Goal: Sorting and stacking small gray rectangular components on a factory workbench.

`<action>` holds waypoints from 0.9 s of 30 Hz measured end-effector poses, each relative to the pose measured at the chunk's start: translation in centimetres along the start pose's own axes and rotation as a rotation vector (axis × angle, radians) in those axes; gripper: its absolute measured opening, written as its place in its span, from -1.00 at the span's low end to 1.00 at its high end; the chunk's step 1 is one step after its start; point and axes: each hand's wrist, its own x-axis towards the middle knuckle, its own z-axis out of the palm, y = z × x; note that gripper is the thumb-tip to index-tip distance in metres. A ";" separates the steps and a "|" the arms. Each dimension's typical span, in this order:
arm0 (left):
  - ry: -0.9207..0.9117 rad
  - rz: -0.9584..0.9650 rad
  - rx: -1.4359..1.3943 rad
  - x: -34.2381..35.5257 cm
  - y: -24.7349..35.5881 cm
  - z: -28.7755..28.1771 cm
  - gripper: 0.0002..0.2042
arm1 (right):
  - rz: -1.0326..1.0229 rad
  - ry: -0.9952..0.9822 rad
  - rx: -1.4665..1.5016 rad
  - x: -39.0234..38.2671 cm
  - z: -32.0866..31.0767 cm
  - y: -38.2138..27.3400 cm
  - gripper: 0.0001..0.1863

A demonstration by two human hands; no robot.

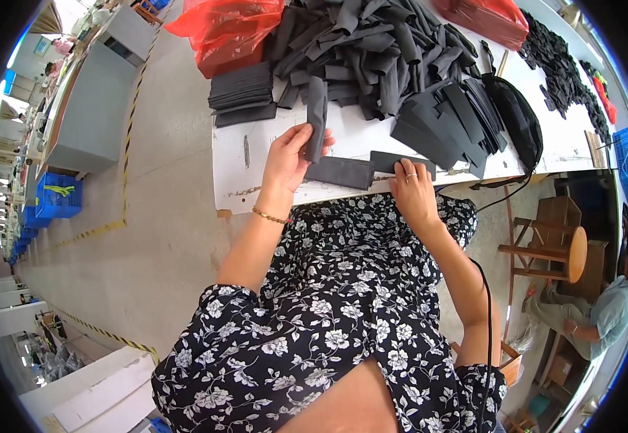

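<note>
Upright in my left hand [290,155] is a dark grey folded fabric strip [317,108], held between thumb and fingers above the near table edge. My right hand [415,191] has its fingers pressed together on a flat dark grey fabric piece [384,160] lying at that edge; a ring shows on one finger. Between my hands lies another flat fabric piece [340,173], its right end meeting the one under my right fingers. Beyond them spreads a large heap of loose dark strips [371,54].
A neat stack of dark pieces [242,90] sits at the left, near a red plastic bag [231,32]. Fanned flat pieces [447,123] and a black pouch [516,119] lie to the right. A wooden stool [576,254] and a seated person [602,317] are farther right.
</note>
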 end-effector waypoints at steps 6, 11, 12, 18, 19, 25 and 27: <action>-0.143 -0.004 -0.279 0.4 -0.4 1.4 -0.73 | -0.085 -0.073 0.175 -2.1 -2.0 2.3 -0.59; -0.174 -0.054 -0.314 1.4 -1.1 1.4 -0.76 | 0.244 0.309 0.464 -0.2 -4.2 5.0 -0.79; -0.179 -0.057 -0.339 1.4 -1.2 1.5 -0.76 | 0.361 0.351 0.608 0.7 -5.4 4.8 -0.80; -0.140 -0.095 -0.382 1.8 -1.8 2.5 -0.75 | 0.325 0.130 0.876 2.6 -9.4 -2.0 -0.56; -0.153 -0.103 -0.389 1.9 -1.7 2.7 -0.74 | 0.424 -0.010 0.881 2.7 -10.3 -2.8 -0.51; -0.087 -0.081 -0.327 1.5 -0.8 4.0 -0.74 | 0.014 0.158 0.574 2.6 -8.2 -1.9 -0.67; -0.065 -0.072 -0.317 1.5 -0.7 4.3 -0.74 | 0.109 0.184 0.653 2.9 -9.1 -2.8 -0.65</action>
